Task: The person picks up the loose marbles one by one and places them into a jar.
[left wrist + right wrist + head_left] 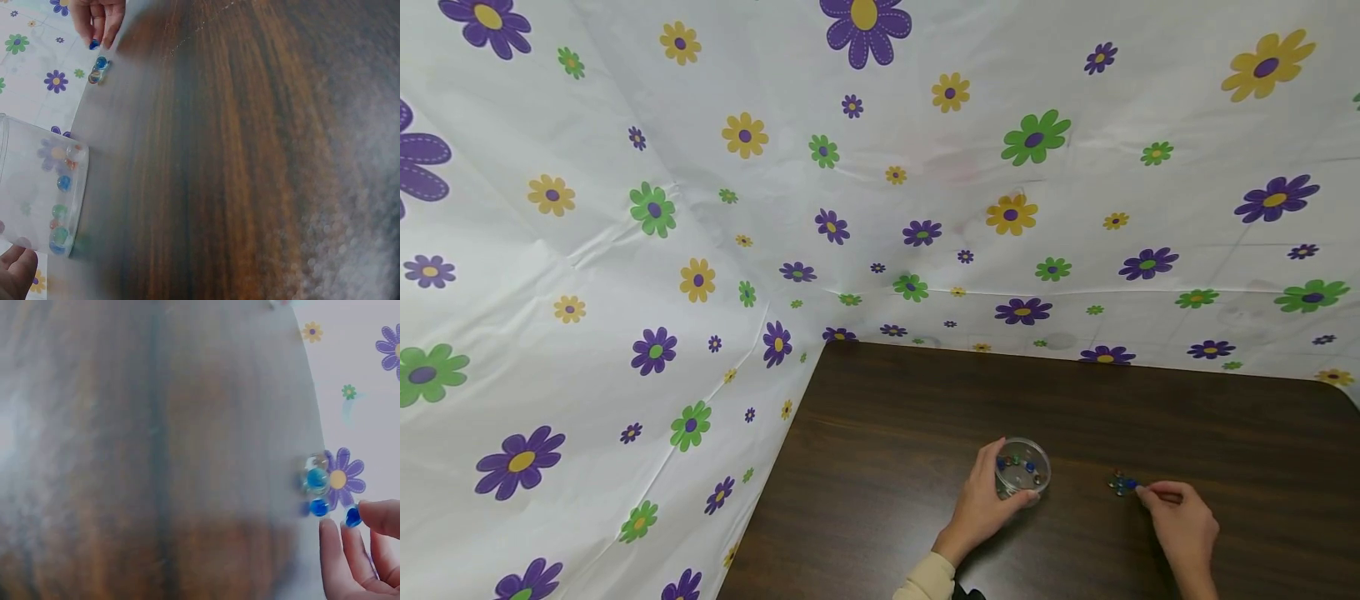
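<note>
My left hand point(981, 504) grips a clear round plastic container point(1036, 451) by its side, thumb toward the front. Several coloured glass marbles point(64, 183) lie on the container's bottom: blue, green and reddish ones. To the right, my right hand point(1183, 523) pinches a blue marble point(353, 516) between thumb and fingertips. Just beside those fingertips sits a small cluster of marbles point(1119, 483) on the table, and the right wrist view shows a blue one point(319, 507) among them.
A dark brown wooden table point(887, 450) lies under both hands. White sheeting point(880, 192) printed with purple, yellow and green flowers rises behind the table and along its left side.
</note>
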A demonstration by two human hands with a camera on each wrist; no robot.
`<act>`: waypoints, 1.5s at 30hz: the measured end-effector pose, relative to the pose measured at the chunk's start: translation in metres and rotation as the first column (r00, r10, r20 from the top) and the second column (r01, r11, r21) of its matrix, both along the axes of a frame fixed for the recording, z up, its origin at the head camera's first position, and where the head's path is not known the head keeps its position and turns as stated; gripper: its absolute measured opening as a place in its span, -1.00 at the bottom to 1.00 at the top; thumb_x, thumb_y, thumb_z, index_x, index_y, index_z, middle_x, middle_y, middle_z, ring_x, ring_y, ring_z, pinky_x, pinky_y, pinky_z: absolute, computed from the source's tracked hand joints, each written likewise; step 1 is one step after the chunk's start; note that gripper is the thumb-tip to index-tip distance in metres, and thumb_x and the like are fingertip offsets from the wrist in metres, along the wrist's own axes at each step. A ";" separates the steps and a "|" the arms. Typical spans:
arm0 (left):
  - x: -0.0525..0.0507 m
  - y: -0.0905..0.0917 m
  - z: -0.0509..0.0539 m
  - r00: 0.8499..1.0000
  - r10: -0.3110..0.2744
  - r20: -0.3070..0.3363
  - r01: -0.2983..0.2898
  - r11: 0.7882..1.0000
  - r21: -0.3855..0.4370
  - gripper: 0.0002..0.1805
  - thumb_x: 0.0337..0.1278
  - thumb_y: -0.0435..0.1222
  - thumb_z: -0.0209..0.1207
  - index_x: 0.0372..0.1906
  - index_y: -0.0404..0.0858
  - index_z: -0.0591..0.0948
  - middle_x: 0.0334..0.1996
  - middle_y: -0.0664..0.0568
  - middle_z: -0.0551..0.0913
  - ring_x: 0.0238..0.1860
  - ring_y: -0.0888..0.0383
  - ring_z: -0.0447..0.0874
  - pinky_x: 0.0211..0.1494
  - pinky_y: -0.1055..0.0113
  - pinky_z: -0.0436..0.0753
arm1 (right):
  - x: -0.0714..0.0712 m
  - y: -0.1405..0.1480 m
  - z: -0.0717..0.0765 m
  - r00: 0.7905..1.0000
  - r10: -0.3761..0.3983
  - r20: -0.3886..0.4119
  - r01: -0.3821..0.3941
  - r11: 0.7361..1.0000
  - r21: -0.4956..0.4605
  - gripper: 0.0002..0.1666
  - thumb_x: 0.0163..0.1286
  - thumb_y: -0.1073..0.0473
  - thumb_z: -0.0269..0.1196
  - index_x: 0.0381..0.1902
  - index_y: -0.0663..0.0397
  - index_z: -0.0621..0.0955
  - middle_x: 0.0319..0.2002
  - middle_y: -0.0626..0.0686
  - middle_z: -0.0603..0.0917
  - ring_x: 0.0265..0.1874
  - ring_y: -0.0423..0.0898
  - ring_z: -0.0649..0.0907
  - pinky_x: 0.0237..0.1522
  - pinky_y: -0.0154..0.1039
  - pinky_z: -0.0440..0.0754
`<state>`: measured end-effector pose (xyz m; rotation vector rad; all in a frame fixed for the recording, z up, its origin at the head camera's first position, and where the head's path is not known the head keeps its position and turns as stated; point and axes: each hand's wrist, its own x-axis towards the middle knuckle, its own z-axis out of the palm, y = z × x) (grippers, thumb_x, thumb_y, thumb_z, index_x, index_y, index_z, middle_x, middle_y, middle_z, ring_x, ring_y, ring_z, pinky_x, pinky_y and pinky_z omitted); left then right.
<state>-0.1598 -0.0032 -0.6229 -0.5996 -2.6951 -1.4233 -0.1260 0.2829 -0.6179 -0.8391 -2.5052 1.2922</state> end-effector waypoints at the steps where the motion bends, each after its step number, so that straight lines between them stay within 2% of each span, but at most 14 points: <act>1: 0.000 0.000 0.000 1.000 0.000 0.001 0.000 1.000 0.001 -0.06 0.24 0.09 0.39 0.57 -0.17 0.25 0.46 0.10 0.37 0.36 0.09 0.44 0.32 0.11 0.53 | 0.000 0.000 0.002 1.000 -0.008 0.001 0.008 1.000 -0.020 -0.65 0.40 0.20 0.38 -0.07 0.43 0.63 -0.43 0.10 0.77 -0.61 -0.59 0.42 -0.53 -0.51 0.41; 6: 0.000 0.000 0.001 1.000 0.000 0.007 0.000 1.000 0.004 -0.07 0.24 0.09 0.39 0.58 -0.16 0.25 0.46 0.10 0.36 0.37 0.10 0.43 0.32 0.10 0.53 | -0.001 -0.002 0.013 1.000 -0.020 0.004 0.020 0.996 -0.085 -0.63 0.42 0.14 0.40 0.00 0.36 0.68 -0.43 -0.11 0.79 -0.57 -0.62 0.48 -0.46 -0.55 0.45; 11: 0.001 0.000 0.002 1.000 -0.002 0.003 0.002 1.000 0.003 -0.07 0.25 0.08 0.38 0.58 -0.18 0.25 0.45 0.09 0.37 0.36 0.08 0.45 0.32 0.10 0.53 | 0.000 -0.004 0.023 1.000 -0.011 0.005 0.011 0.997 -0.073 -0.67 0.39 0.07 0.44 -0.08 0.24 0.77 -0.46 -0.33 0.75 -0.50 -0.68 0.43 -0.32 -0.52 0.39; 15: 0.002 0.000 0.003 1.000 -0.001 0.000 0.001 1.000 0.005 -0.07 0.25 0.08 0.38 0.57 -0.18 0.25 0.45 0.09 0.37 0.36 0.08 0.45 0.32 0.11 0.53 | 0.000 -0.006 0.030 1.000 -0.004 -0.004 0.004 0.998 -0.069 -0.68 0.39 0.06 0.44 -0.08 0.20 0.78 -0.47 -0.41 0.72 -0.47 -0.72 0.41 -0.29 -0.52 0.39; 23: 0.002 0.001 0.003 1.000 -0.001 -0.006 0.001 1.000 0.004 -0.07 0.26 0.09 0.38 0.57 -0.18 0.25 0.45 0.10 0.37 0.37 0.10 0.44 0.32 0.11 0.53 | 0.000 -0.016 0.045 0.998 -0.023 -0.063 0.015 0.993 -0.120 -0.76 0.34 0.09 0.48 -0.19 0.16 0.81 -0.55 -0.58 0.60 -0.51 -0.54 0.52 -0.45 -0.45 0.40; 32: 0.002 0.001 0.002 1.000 -0.005 -0.027 0.006 1.000 0.004 -0.08 0.26 0.06 0.39 0.57 -0.20 0.25 0.45 0.07 0.38 0.37 0.10 0.43 0.33 0.11 0.52 | -0.004 -0.028 0.056 0.997 -0.015 -0.077 0.005 0.992 -0.129 -0.77 0.34 0.06 0.49 -0.17 0.11 0.83 -0.52 -0.55 0.64 -0.45 -0.63 0.51 -0.39 -0.52 0.43; 36: 0.001 0.001 0.001 1.000 -0.006 -0.030 0.007 1.000 0.008 -0.08 0.26 0.06 0.38 0.57 -0.19 0.24 0.45 0.06 0.38 0.38 0.09 0.44 0.33 0.11 0.52 | -0.003 -0.038 0.060 0.994 0.027 -0.106 -0.041 0.991 -0.128 -0.71 0.35 0.06 0.48 -0.13 0.17 0.81 -0.50 -0.58 0.63 -0.49 -0.46 0.56 -0.49 -0.40 0.40; 41: 0.001 0.001 0.000 1.000 -0.009 -0.020 0.009 1.000 0.014 -0.08 0.27 0.07 0.38 0.57 -0.18 0.24 0.45 0.07 0.37 0.37 0.08 0.44 0.33 0.12 0.52 | -0.003 -0.056 0.063 0.986 0.094 -0.141 -0.114 0.983 -0.142 -0.68 0.36 0.07 0.48 -0.08 0.21 0.80 -0.41 -0.52 0.68 -0.47 -0.30 0.60 -0.50 -0.37 0.43; 45: 0.001 0.001 0.000 1.000 -0.008 -0.021 0.009 1.000 0.012 -0.08 0.27 0.07 0.37 0.58 -0.17 0.24 0.45 0.07 0.37 0.38 0.09 0.43 0.34 0.12 0.51 | -0.004 -0.068 0.063 0.980 0.131 -0.152 -0.152 0.980 -0.132 -0.67 0.36 0.04 0.48 -0.07 0.17 0.81 -0.32 -0.41 0.74 -0.39 -0.48 0.59 -0.37 -0.50 0.50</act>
